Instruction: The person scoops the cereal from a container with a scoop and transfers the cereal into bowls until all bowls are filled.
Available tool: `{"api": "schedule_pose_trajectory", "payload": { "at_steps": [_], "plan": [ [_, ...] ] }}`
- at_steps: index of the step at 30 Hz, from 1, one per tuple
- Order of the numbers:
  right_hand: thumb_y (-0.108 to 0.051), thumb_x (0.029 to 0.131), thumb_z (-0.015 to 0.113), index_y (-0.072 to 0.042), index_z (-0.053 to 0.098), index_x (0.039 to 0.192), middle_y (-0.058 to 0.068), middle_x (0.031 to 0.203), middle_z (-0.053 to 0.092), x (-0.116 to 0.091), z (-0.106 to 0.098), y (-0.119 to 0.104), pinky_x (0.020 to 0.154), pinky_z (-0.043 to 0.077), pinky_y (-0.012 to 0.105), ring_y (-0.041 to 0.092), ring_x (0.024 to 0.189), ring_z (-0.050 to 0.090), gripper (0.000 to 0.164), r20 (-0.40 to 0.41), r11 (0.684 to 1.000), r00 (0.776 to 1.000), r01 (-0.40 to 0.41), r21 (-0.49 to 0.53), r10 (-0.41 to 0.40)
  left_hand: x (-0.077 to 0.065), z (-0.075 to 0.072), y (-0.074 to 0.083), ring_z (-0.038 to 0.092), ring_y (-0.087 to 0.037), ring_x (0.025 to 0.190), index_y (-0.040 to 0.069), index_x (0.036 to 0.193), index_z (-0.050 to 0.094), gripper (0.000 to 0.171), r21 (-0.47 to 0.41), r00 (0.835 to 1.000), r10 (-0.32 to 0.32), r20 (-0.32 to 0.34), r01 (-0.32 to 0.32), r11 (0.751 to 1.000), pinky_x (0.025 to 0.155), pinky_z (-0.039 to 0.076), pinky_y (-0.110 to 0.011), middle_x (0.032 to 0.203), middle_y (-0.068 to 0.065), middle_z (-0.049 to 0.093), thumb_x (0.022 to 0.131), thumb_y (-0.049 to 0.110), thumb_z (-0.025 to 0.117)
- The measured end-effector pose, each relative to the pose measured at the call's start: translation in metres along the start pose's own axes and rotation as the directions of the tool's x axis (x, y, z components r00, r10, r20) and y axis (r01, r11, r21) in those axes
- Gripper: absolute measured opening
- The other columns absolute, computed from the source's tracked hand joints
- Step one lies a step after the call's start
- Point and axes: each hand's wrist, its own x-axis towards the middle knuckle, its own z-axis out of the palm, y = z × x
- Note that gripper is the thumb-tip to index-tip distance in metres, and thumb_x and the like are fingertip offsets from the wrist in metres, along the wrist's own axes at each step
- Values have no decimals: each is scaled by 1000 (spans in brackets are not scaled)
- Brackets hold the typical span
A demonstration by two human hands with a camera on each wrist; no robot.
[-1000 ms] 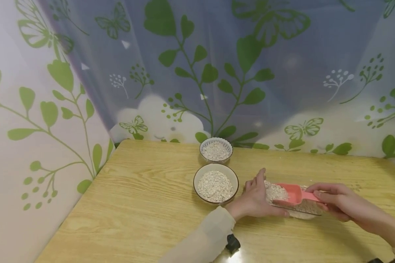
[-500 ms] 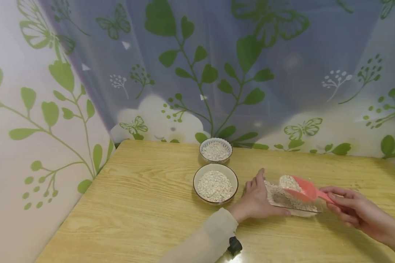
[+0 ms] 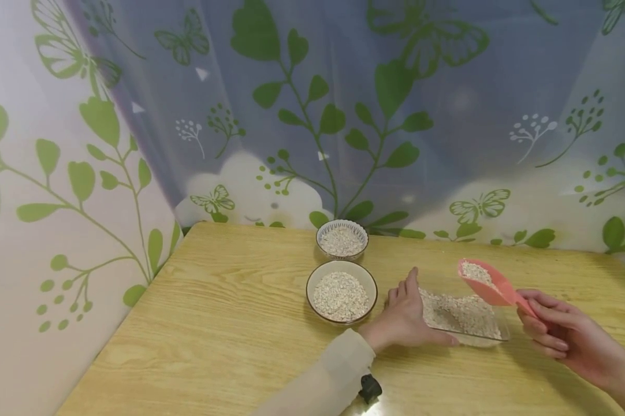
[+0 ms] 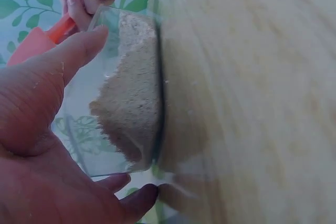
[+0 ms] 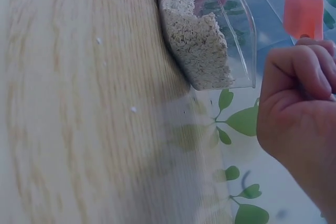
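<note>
My right hand [image 3: 567, 332] grips the handle of a pink scoop [image 3: 494, 289], raised over the right end of a clear rectangular container [image 3: 465, 334]. Oat flakes [image 3: 476, 270] lie in the scoop's bowl, which tilts up toward the back left. More oats [image 4: 128, 93] fill the lower part of the container, heaped unevenly against its walls. With the thumb along the near side and the fingers toward the far side, my left hand [image 3: 408, 318] holds the container's left end. In the right wrist view the scoop [image 5: 303, 9] shows above the curled fingers.
Left of the container stands a cream bowl [image 3: 312, 294] with a dark rim, holding oats. Behind it is a smaller patterned bowl [image 3: 363, 247], also with oats. A few flakes [image 5: 133, 109] lie on the wooden table [image 3: 214, 323]. A leaf-printed curtain [image 3: 291, 115] hangs behind.
My right hand has lifted the scoop with oats out of the container, up and to the right, leaving a hollow in the oats. My left hand keeps its place on the container.
</note>
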Motion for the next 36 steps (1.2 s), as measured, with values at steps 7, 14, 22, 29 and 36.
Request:
{"api": "schedule_pose_trajectory", "payload": {
  "at_steps": [7,14,22,29,36],
  "plan": [
    [-19,107,-13,-6,46,150,10,104,61,2,-2,2,55,7,33,18,59,10,74,-29,1000,1000,1,-18,-2,-5,-10,3,31,-22,147,31,164,6,128,113,996,85,-18,-83,990,114,44,-37,163,-3,28,71,63,86],
    [-10,107,-7,-9,51,144,7,88,40,4,-2,2,54,6,33,17,57,10,69,-88,998,996,-11,-63,6,-16,-25,1,34,-22,146,34,163,16,106,135,983,182,-36,-175,975,106,50,-38,162,-1,29,81,66,76],
    [-6,107,-5,-11,53,142,7,82,31,5,-1,2,52,5,34,17,55,10,68,-104,990,994,1,-139,-15,-32,-50,-15,36,-22,149,34,162,22,93,132,949,307,-71,-296,946,108,51,-44,165,-1,29,88,62,70],
    [-6,109,0,-15,57,141,5,79,31,8,2,-1,51,4,35,18,54,8,66,-165,978,986,-11,-210,-24,-43,-77,-46,36,-24,149,27,162,27,91,211,927,361,-105,-334,918,113,47,-48,164,-4,32,89,59,72],
    [-1,109,7,-16,59,139,6,77,30,23,10,1,48,4,36,20,53,9,61,-191,927,979,-9,-375,-68,-49,-99,-81,40,-26,146,26,159,31,94,235,911,377,-167,-335,913,115,43,-51,160,-4,37,84,59,77]
  ]
}}
